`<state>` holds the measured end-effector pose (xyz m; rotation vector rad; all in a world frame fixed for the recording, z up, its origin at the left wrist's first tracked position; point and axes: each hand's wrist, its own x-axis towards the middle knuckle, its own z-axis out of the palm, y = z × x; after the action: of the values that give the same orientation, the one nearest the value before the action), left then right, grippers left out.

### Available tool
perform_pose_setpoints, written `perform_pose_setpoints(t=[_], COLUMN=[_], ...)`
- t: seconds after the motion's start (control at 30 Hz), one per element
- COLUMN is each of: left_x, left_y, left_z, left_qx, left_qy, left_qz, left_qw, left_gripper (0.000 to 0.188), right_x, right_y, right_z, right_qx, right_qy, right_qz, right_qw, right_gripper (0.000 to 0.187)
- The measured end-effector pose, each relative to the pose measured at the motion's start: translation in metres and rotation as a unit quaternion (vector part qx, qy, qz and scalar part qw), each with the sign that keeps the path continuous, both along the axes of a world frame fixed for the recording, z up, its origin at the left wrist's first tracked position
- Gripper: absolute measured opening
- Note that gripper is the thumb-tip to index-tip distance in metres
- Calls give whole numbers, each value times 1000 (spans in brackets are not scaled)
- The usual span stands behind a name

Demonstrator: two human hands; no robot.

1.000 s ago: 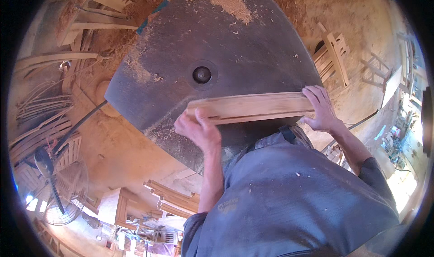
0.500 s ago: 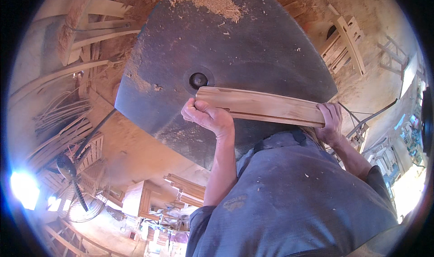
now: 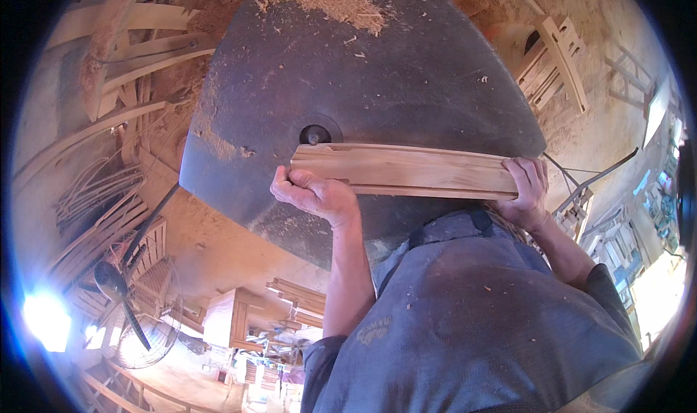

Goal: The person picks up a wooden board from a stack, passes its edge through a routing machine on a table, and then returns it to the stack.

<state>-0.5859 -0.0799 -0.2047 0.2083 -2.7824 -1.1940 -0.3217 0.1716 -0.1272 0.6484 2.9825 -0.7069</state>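
Note:
A pale wooden board (image 3: 428,170) with a grooved, moulded edge lies across the near part of a dark machine table (image 3: 377,79). My left hand (image 3: 319,195) is closed on the board's left end, thumb on top and fingers curled at the near side. At the other end my right hand (image 3: 524,191) grips the board, its fingers over the top face. Just beyond the board's left part, a cutter spindle (image 3: 314,134) stands in a round hole in the table. The board's far edge is close beside it; whether they touch I cannot tell.
A heap of wood shavings (image 3: 327,2) lies on the table's far side. At the lower left stands a fan (image 3: 134,311) with dark blades. Curved timber pieces (image 3: 138,46) lean at the left, and a slatted wooden frame (image 3: 555,64) lies at the far right.
The board has slid to the left along the spindle, and both hands have travelled with it, the left more plainly. More of the spindle's top shows. The view has shifted slightly.

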Motion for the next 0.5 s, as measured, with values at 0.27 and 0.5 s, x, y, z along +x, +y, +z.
perform_pose_setpoints(t=[0.27, 0.5], left_x=[-10, -16], left_y=[13, 11], left_z=[4, -2], left_qx=[4, 17], left_qy=[4, -19], left_qz=[35, 62], left_qw=[999, 998], left_gripper=[28, 32], right_x=[-31, -50], right_y=[18, 29], right_z=[-11, -20], right_qx=[8, 16], right_qy=[9, 1], right_qz=[19, 37], right_qw=[1000, 999], right_gripper=[62, 62])
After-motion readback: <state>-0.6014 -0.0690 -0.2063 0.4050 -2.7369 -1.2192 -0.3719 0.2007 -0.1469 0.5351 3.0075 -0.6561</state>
